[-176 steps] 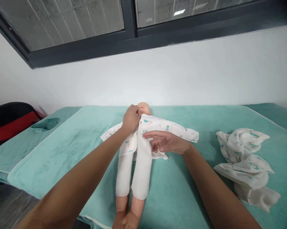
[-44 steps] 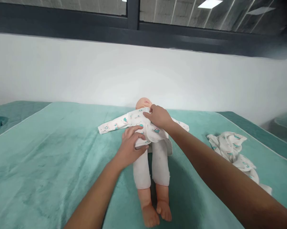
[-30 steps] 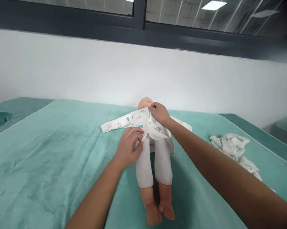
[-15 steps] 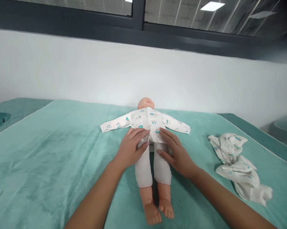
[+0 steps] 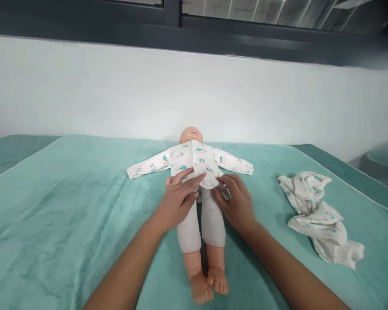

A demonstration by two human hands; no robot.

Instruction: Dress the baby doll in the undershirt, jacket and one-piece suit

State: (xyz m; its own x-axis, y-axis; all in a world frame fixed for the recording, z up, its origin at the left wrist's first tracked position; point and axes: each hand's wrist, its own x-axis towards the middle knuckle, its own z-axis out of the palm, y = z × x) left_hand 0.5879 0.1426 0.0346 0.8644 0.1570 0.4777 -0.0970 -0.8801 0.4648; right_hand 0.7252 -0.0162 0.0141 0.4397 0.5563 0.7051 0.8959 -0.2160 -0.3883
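A baby doll [image 5: 191,134] lies on its back, head toward the wall and bare feet toward me. It wears a white shirt [image 5: 202,161] with a small teal print, sleeves spread out to both sides. Its soft white legs [image 5: 213,224] show below the hem. My left hand [image 5: 177,200] lies over the shirt's lower left front, fingers stretched and apart. At the lower right hem, my right hand [image 5: 234,200] has fingers and thumb closed on the shirt's edge, which lifts a little there.
A crumpled white printed garment [image 5: 323,219] lies to the right of the doll. Teal fabric [image 5: 84,215] covers the surface. Behind it stands a white wall [image 5: 116,90] below a dark window frame [image 5: 171,36].
My right hand has gone from lying flat near the hem to pinching it. My left fingers have shifted across the shirt front. The whole view has moved slightly.
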